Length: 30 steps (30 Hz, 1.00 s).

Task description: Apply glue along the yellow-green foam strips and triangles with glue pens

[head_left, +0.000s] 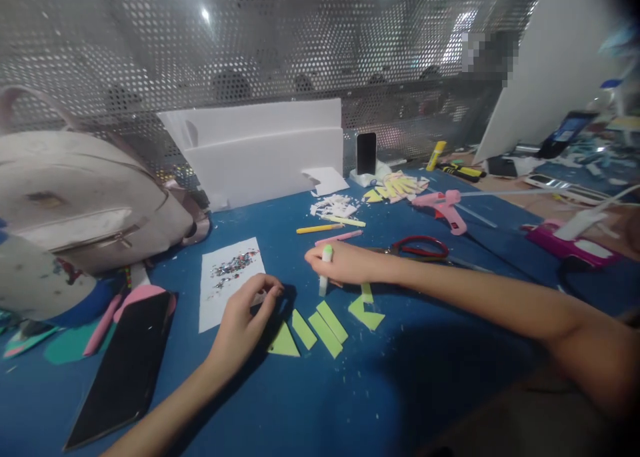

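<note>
My right hand [350, 263] is closed around a small white tube with a green end [323, 285], held almost upright above the table. Under that wrist lie bent light-green paper scraps [367, 313]. My left hand [246, 310] hovers over the right edge of a white paper sheet [209, 303], its thumb and fingers curled together; anything between them is too small or hidden to make out. On that sheet is a scatter of shiny sequins [233, 267]. Several cut light-green paper strips [325, 333] and a green triangular piece [285, 341] lie between and below my hands.
A black phone [123, 370] and a pale backpack [75, 190] occupy the left. Behind my hands are a yellow pen [319, 229], white paper scraps [335, 205] and white boards [270, 167]. Red-handled scissors [423, 246], a pink glue gun [447, 207] and a magenta power strip [575, 243] are rightward.
</note>
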Motion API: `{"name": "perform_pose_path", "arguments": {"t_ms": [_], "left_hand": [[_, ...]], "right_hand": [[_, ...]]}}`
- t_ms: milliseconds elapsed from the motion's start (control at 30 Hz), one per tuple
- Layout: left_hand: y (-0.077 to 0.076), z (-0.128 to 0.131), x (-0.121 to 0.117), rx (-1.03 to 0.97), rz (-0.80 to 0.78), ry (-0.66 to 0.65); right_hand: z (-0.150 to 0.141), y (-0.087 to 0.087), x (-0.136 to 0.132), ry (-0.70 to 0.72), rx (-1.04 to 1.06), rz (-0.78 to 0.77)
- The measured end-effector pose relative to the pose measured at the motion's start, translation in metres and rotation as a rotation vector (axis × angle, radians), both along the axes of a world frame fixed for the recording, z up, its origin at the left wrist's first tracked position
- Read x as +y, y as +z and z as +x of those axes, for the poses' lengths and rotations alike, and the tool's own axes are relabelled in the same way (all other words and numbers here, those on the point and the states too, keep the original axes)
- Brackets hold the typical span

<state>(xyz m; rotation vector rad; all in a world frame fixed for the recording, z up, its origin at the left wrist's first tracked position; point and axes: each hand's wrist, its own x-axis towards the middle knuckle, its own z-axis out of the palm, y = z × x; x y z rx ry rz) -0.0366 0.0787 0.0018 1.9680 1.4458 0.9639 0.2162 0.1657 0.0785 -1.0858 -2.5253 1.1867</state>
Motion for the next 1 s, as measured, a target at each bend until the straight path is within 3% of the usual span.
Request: {"name": "perform_pose_path", "arguments": {"t_ms": [233,500,667,833,1000], "left_hand": [[-0.004,-0.004,-0.003,-0.013,0.058,0.011],[-0.005,-0.005,-0.004,-0.019,0.087,-0.008],[-0.007,-0.007,-0.005,-0.025,0.094,-0.008],[-0.007,-0.007,-0.005,-0.037,0.101,-0.017],[-0.008,-0.008,-0.004,-0.047,0.115,-0.018]], "right_hand": [[-0.020,0.012,0.006,0.024,-0.095,-0.020],[-0.015,0.007,0.008,0.051,-0.092,-0.012],[-0.017,0.002,-0.002,-0.007,-0.070,0.104],[0.010,0.013,-0.002,-0.057,-0.099,0.191],[0.058,0.036,0.045,-0.332,-0.215,0.393]]}}
